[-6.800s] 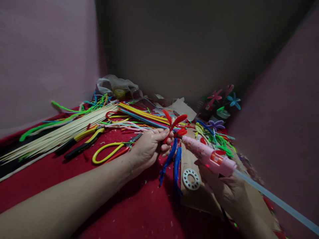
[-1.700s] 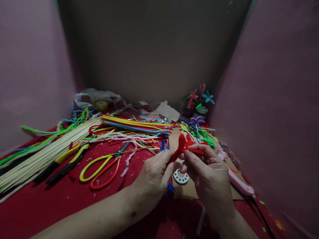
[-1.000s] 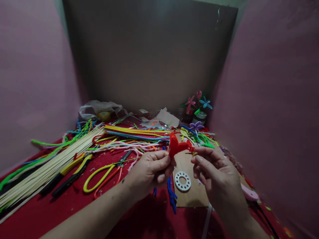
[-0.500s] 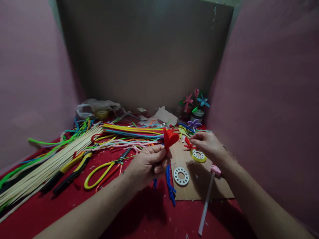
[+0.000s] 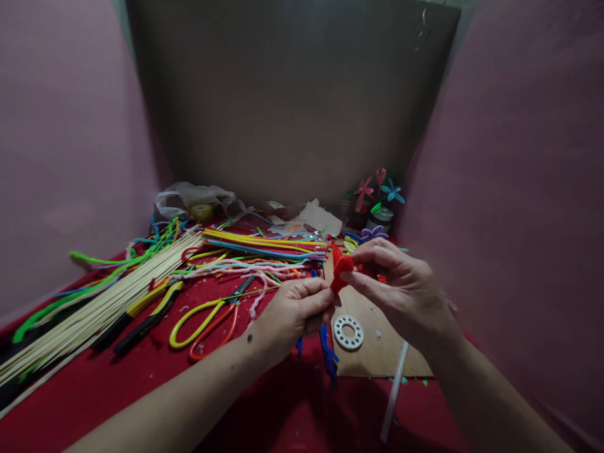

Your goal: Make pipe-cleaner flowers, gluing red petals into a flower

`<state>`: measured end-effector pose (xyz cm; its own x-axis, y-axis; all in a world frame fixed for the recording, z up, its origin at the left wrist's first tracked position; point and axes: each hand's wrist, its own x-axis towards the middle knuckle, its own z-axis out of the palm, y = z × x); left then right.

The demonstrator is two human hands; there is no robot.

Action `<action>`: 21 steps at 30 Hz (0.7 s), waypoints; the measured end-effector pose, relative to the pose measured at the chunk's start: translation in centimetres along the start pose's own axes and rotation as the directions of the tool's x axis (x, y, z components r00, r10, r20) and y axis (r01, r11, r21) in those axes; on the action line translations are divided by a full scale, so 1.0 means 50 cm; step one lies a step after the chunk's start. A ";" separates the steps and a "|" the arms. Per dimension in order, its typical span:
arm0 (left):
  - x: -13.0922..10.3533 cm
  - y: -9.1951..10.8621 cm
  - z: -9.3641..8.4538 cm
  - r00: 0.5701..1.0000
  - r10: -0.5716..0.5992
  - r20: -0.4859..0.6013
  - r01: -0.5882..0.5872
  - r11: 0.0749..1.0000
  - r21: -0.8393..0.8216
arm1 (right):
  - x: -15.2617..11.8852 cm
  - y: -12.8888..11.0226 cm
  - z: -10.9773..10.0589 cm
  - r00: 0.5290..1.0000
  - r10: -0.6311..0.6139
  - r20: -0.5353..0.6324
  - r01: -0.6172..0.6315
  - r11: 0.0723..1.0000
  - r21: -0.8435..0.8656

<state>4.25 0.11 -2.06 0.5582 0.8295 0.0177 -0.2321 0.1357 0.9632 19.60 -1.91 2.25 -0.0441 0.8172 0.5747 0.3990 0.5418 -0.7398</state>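
Note:
My left hand (image 5: 302, 308) is closed round the base of a red fuzzy pipe-cleaner flower (image 5: 340, 270), which points upward above the board. The thumb and forefinger of my right hand (image 5: 408, 292) pinch the right side of its petals; whether a separate petal is between them I cannot make out. Below both hands lies a tan cardboard sheet (image 5: 363, 355) with a white ring with holes (image 5: 348, 332) on it. A bit of red pipe cleaner (image 5: 381, 278) peeks out behind my right hand. Blue pipe cleaners (image 5: 329, 352) lie along the board's left edge.
Left on the red cloth are scissors with yellow and red handles (image 5: 198, 324), yellow-black pliers (image 5: 151, 318) and a bundle of pale sticks (image 5: 127, 289). Coloured pipe cleaners (image 5: 264, 242) lie behind. Pipe-cleaner flowers (image 5: 391, 190) stand at the back right. A translucent stick (image 5: 394, 396) lies in front.
My right hand has moved from over the board to the red flower and now pinches its petals. The flower has tilted slightly; my left hand keeps its hold.

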 end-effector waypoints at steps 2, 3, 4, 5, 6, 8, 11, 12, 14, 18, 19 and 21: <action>-0.002 0.003 0.006 0.999 0.017 -0.050 -0.015 0.999 0.048 | 0.000 -0.003 0.002 1.000 0.025 -0.003 -0.025 1.000 -0.004; -0.003 0.004 0.009 0.997 0.032 -0.071 -0.027 0.997 0.071 | -0.001 -0.004 0.004 0.999 0.051 -0.013 -0.051 0.999 0.011; -0.004 0.004 0.012 0.995 0.053 -0.086 -0.045 0.994 0.098 | -0.002 -0.004 0.007 0.997 0.079 -0.028 -0.078 0.997 0.030; -0.005 0.004 0.014 0.992 0.079 -0.096 -0.066 0.989 0.134 | -0.002 -0.003 0.009 0.994 0.102 -0.042 -0.100 0.994 0.048; -0.006 0.002 0.016 0.988 0.111 -0.104 -0.091 0.980 0.179 | -0.003 -0.003 0.012 0.991 0.118 -0.055 -0.115 0.991 0.061; -0.008 -0.001 0.017 0.977 0.175 -0.121 -0.135 0.950 0.281 | -0.003 -0.002 0.015 0.988 0.131 -0.078 -0.127 0.990 0.061; -0.010 -0.006 0.017 0.968 0.208 -0.143 -0.143 0.920 0.366 | -0.002 0.000 0.014 0.989 0.108 -0.096 -0.108 0.994 0.005; -0.010 -0.007 0.017 0.968 0.206 -0.146 -0.141 0.920 0.366 | -0.001 0.001 0.014 0.991 0.093 -0.096 -0.095 0.995 -0.025; -0.009 -0.009 0.016 0.971 0.192 -0.143 -0.136 0.933 0.333 | 0.000 0.003 0.013 0.995 0.060 -0.083 -0.067 0.994 -0.088; -0.006 -0.011 0.015 0.985 0.097 -0.142 -0.077 0.987 0.140 | 0.004 0.005 0.013 0.998 0.052 -0.032 -0.056 0.993 -0.105; -0.006 -0.012 0.014 0.988 0.070 -0.141 -0.058 0.994 0.087 | 0.005 0.004 0.012 0.998 0.057 -0.012 -0.058 0.995 -0.086; -0.005 -0.013 0.011 0.991 0.031 -0.134 -0.031 1.000 -0.001 | 0.011 0.000 0.005 0.997 0.055 0.047 -0.054 0.998 -0.032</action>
<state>4.67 -0.48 -2.53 0.4393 0.8983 0.0113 -0.2504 0.1104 0.9618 19.33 -1.39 2.47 -0.0652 0.8542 0.5158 0.4296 0.4906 -0.7582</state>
